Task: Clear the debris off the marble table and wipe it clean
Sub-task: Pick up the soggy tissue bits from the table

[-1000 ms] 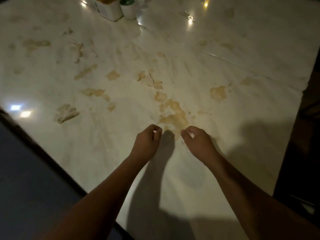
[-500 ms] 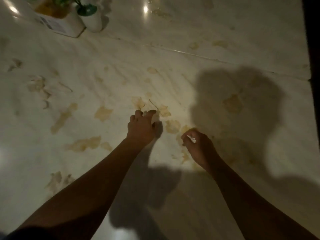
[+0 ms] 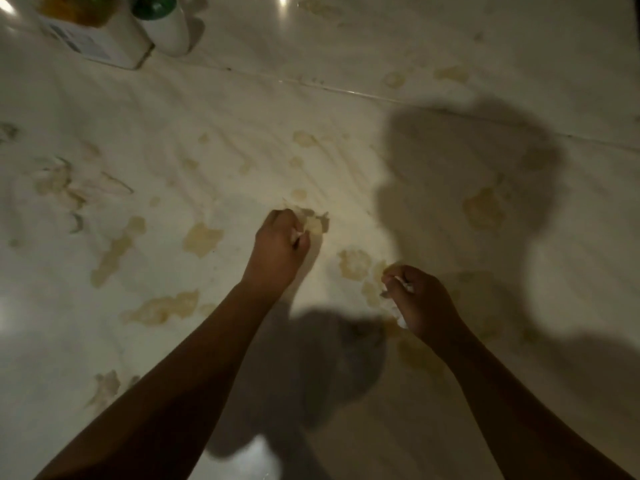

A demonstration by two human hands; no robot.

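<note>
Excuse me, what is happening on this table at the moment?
A person is clearing a marble table with bare hands. The left hand pinches a thin pale scrap near the middle of the table. The right hand is curled round some small white bits. Many yellowish patches are spread over the surface, and no cloth is in view, so wiping has not begun. A carton and a bottle stand at the far end.

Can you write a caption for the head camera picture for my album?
The left hand and right hand each pinch pale scraps off the stained marble table.
</note>
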